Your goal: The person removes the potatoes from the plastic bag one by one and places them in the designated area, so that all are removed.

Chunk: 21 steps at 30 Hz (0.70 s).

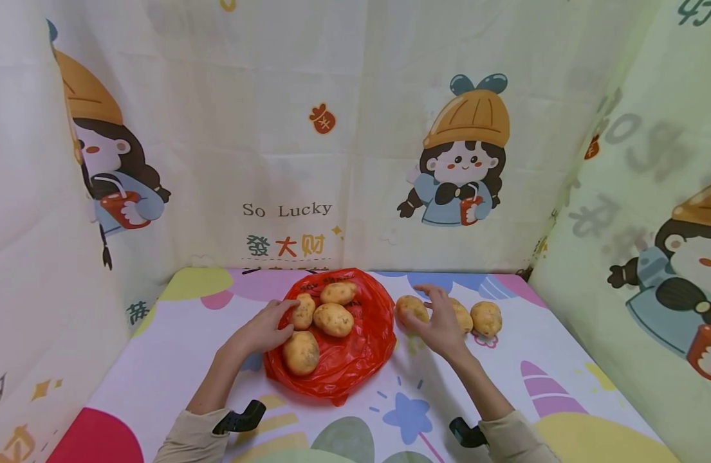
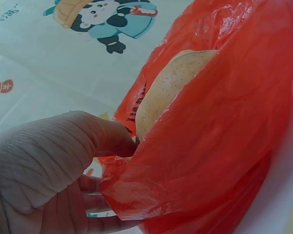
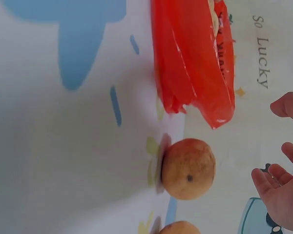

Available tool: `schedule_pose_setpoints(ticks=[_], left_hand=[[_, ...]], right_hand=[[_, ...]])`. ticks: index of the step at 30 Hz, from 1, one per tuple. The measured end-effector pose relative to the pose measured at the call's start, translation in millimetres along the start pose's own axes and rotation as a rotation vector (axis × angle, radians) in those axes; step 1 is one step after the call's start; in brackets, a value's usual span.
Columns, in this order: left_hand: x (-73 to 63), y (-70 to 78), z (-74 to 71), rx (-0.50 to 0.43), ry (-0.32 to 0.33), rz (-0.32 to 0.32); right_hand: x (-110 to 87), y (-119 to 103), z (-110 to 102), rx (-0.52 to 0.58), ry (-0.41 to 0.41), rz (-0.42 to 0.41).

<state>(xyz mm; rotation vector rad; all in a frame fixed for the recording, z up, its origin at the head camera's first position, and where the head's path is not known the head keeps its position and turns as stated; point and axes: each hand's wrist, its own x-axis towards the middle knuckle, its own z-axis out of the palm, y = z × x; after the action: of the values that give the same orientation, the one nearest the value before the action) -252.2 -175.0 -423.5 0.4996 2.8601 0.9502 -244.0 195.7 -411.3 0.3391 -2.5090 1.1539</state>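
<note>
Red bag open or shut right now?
Open: in the head view, the red bag has its mouth spread wide, with four potatoes visible inside.

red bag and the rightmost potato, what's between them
In the head view, two more: a near potato closer to the red bag, and a middle potato partly hidden by the right hand, beside the rightmost potato.

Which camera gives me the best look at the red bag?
The head view: it shows nearly the whole open bag from above, with four potatoes in it. The left wrist view shows one side up close, the left hand gripping its edge; the right wrist view shows only part, cut off at the top.
</note>
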Motion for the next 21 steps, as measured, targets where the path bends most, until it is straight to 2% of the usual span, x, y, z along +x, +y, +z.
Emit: schedule_pose_setpoints(ticks=[7,15,21], left_hand=[[-0.8,-0.8,-0.2,0.007,0.009,0.026],[-2.2,1.3,-2.0,-0.001,0.011,0.038],[-1.7,0.6,-2.6,0.005,0.012,0.035]], right_hand=[[0.0,-6,13,0.019,0.006,-0.019],[-0.3,-16,21,0.033,-0.024,0.035],[-0.1,-23,27,0.037,-0.033,0.003]])
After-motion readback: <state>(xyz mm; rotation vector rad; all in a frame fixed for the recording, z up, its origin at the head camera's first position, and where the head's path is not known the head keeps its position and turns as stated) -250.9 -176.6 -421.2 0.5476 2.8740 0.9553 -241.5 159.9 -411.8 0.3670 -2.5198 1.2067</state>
